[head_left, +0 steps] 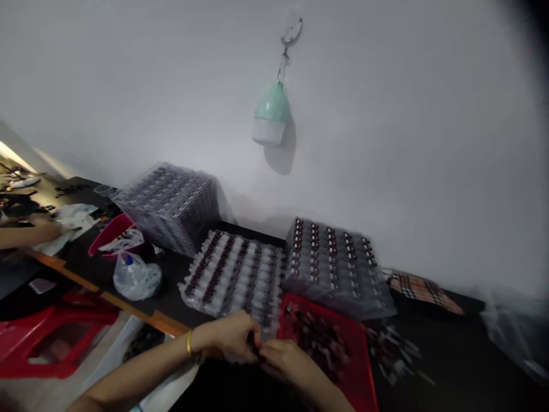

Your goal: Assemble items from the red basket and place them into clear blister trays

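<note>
My left hand (pixel 237 336), with a gold band at the wrist, and my right hand (pixel 288 359) meet at the front edge of a clear plastic tray. Their fingers are closed on a small dark part (pixel 254 345), mostly hidden between them. The ridged tray (pixel 246 272) carries dark pieces in rows, fullest at its left side. Beside my right hand is a red tray (pixel 369 375) with a loose pile of small dark and reddish parts (pixel 321 343); motion blurs their details.
Stacked clear trays (pixel 338 263) with small parts stand behind the red tray, and a taller stack (pixel 171 200) stands left. Loose pieces (pixel 397 352) lie right. A pink bowl (pixel 103 237), a plastic bag (pixel 136 279) and a red stool (pixel 55 332) are left. Another person's arm (pixel 32 233) shows far left.
</note>
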`<state>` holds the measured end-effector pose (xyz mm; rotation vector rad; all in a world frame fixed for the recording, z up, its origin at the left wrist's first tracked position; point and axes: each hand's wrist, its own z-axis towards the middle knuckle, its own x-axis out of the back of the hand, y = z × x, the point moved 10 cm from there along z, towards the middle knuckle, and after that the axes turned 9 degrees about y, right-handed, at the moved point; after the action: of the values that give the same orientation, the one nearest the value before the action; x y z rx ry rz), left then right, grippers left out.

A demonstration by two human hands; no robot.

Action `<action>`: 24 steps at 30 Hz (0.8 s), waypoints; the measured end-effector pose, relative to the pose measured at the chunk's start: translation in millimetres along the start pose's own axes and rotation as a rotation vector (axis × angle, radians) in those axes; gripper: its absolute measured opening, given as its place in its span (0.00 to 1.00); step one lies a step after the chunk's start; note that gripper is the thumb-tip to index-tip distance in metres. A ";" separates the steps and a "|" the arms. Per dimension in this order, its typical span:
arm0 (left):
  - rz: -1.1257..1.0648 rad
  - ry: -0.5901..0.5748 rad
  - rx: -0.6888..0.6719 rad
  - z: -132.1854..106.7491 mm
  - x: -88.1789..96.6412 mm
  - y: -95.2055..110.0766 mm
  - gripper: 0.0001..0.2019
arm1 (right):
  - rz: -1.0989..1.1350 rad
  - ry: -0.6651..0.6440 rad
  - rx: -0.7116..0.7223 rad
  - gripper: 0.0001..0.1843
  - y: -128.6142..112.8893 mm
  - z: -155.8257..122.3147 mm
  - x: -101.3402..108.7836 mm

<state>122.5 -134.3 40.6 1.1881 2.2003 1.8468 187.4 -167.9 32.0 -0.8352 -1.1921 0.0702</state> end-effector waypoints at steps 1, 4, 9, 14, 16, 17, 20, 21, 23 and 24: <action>0.075 -0.031 -0.035 0.3 -1.8 4.2 0.11 | -0.012 0.000 0.015 0.08 1.8 -0.6 -8.5; 0.247 -0.137 -0.130 4.8 -15.0 10.5 0.09 | 0.044 0.043 0.000 0.10 12.4 -2.9 -25.5; 0.409 -0.054 -0.100 38.0 22.1 -13.4 0.09 | 0.158 0.215 -0.145 0.29 34.5 -20.5 -13.3; 0.670 0.282 0.056 94.0 142.1 -57.8 0.07 | 0.066 0.511 -0.334 0.22 60.0 -66.7 14.1; 0.747 0.316 0.068 111.0 161.1 -70.1 0.09 | 0.036 0.594 -0.342 0.19 59.4 -86.1 13.0; 0.777 0.317 0.061 117.4 162.4 -74.5 0.10 | 0.034 0.605 -0.343 0.18 56.9 -94.3 9.4; 0.844 0.293 0.010 128.2 149.2 -81.6 0.08 | 0.076 0.549 -0.408 0.18 49.2 -115.2 -5.7; 0.861 0.281 -0.010 130.1 144.0 -82.8 0.07 | 0.095 0.513 -0.454 0.18 48.9 -122.0 -10.8; 0.886 0.263 -0.043 133.5 138.0 -84.9 0.05 | 0.115 0.457 -0.577 0.17 55.8 -138.3 -18.8; 0.894 0.257 -0.060 135.5 137.3 -85.9 0.05 | 0.115 0.432 -0.639 0.16 62.9 -147.5 -22.2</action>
<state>45.3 54.6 -13.3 2.2877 1.8081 2.4194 325.0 -212.6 -40.6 -1.3955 -0.7509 -0.3997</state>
